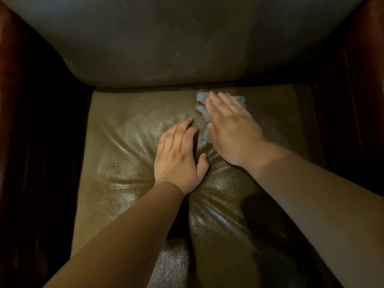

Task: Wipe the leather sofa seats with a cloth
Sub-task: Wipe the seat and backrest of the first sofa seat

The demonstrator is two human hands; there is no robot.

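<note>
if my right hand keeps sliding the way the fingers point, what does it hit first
Probably the sofa backrest. The right hand lies flat on the cloth near the back of the seat cushion, fingers pointing toward that crease.

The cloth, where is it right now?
In the head view, the pale grey cloth lies under the flat right hand, on the seat cushion near the backrest, right of centre; the left hand presses the cushion beside it.

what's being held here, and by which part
Nothing is gripped. The right hand presses flat on the middle of the cloth; the left hand rests flat on the seat cushion.
</note>
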